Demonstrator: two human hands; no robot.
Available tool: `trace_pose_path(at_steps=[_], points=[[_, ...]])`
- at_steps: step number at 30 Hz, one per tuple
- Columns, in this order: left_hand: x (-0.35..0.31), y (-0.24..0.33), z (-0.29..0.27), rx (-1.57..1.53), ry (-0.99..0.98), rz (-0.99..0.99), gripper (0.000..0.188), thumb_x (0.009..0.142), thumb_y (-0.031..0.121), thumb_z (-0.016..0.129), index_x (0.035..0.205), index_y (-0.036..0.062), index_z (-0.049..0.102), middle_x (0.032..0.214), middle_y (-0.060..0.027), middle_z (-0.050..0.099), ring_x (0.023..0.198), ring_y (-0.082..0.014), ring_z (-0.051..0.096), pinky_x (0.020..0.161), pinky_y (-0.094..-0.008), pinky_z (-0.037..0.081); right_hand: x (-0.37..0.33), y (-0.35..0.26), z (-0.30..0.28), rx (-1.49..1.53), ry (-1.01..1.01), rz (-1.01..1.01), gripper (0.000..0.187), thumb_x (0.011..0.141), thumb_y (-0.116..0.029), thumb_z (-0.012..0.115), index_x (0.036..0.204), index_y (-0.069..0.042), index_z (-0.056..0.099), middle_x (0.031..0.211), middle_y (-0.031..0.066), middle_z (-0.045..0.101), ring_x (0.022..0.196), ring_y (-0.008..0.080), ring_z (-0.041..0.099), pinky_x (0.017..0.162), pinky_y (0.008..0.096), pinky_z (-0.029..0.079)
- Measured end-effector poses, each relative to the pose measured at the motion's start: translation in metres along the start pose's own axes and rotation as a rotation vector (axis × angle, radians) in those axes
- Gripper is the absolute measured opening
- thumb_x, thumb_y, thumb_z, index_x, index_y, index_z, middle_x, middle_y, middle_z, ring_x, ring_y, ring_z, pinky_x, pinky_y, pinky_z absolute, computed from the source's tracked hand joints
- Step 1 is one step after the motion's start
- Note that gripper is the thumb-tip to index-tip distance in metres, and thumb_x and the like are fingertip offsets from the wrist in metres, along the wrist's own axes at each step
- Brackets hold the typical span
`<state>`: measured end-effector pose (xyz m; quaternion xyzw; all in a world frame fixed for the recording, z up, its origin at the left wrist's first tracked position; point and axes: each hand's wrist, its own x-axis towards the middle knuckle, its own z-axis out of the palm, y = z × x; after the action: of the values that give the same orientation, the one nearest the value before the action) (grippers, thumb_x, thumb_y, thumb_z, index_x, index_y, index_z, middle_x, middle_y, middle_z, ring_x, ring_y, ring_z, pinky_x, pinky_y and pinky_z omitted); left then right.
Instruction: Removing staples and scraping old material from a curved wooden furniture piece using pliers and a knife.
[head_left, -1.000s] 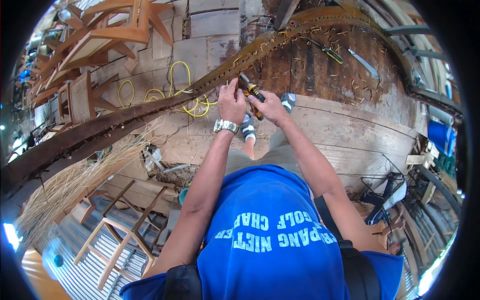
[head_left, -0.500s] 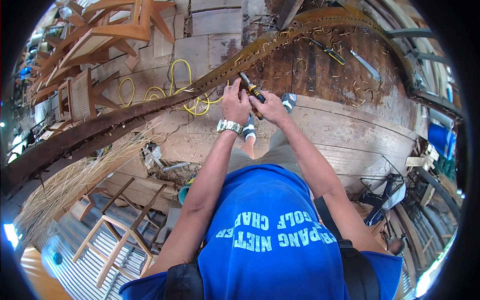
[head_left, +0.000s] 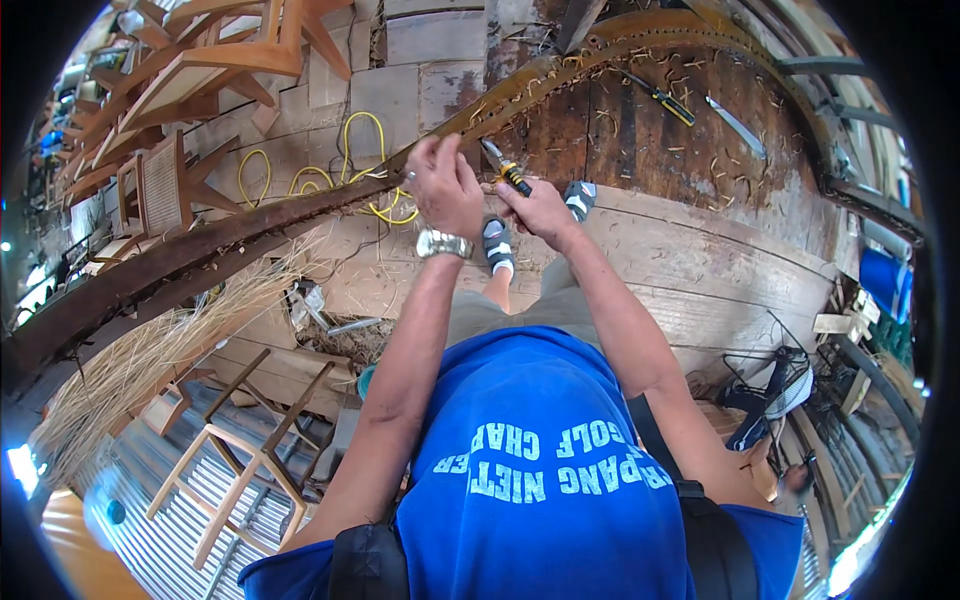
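Note:
My right hand is closed round the black and yellow handles of a pair of pliers. Their metal jaws point up and left, close to a long curved beam with a row of small holes along it. To the left of the pliers, my left hand is over the beam's near edge, fingers loosely bent and a little apart, with a metal watch on the wrist. Nothing shows in that hand, though its palm side is hidden. Whether its fingertips touch the beam I cannot tell.
Beyond the beam lie a screwdriver, a knife-like blade and scattered pale shavings. A yellow cable loops across the floor. Wooden chair frames stand at the upper left; a bundle of long thin strands lies below the beam.
My left hand has moved left, away from the pliers, and now lies over the beam. My right hand keeps hold of the pliers with little movement.

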<state>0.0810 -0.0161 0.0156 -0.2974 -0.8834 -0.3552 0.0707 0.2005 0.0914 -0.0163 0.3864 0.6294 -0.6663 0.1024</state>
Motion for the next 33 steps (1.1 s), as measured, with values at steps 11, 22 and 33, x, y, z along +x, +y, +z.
trace_pose_path(at_steps=[11,22,33], points=[[0.040,-0.069,0.021,0.128,-0.263,0.042,0.031,0.101,0.035,0.050,0.117,0.0160,0.070,0.112,-0.0075,0.071,0.108,-0.0287,0.063,0.097,-0.0478,0.037,-0.043,0.148,0.078,-0.527,0.030,0.139,0.051,0.091,-0.048,0.064,0.110,0.000,0.068,0.099,0.0306,0.068,0.100,0.0483,0.064,0.087,0.0517,0.052],[0.059,-0.050,0.016,-0.058,-0.362,0.261,0.017,0.093,0.027,0.067,0.106,0.0226,0.075,0.108,0.0005,0.069,0.101,-0.0244,0.065,0.084,-0.0436,0.048,-0.040,0.111,0.001,-0.375,-0.048,0.216,0.035,0.096,-0.036,0.066,0.099,-0.001,0.064,0.077,0.0106,0.069,0.063,0.0153,0.066,0.059,0.0322,0.052],[0.080,-0.033,0.013,0.258,-0.605,0.338,0.012,0.095,0.013,0.058,0.103,0.0062,0.064,0.119,-0.0106,0.060,0.102,-0.0349,0.063,0.086,-0.0465,0.052,-0.052,0.054,0.030,-0.129,0.005,-0.050,0.045,0.092,-0.045,0.063,0.112,-0.004,0.063,0.097,0.0205,0.069,0.095,0.0345,0.067,0.083,0.0437,0.050]])
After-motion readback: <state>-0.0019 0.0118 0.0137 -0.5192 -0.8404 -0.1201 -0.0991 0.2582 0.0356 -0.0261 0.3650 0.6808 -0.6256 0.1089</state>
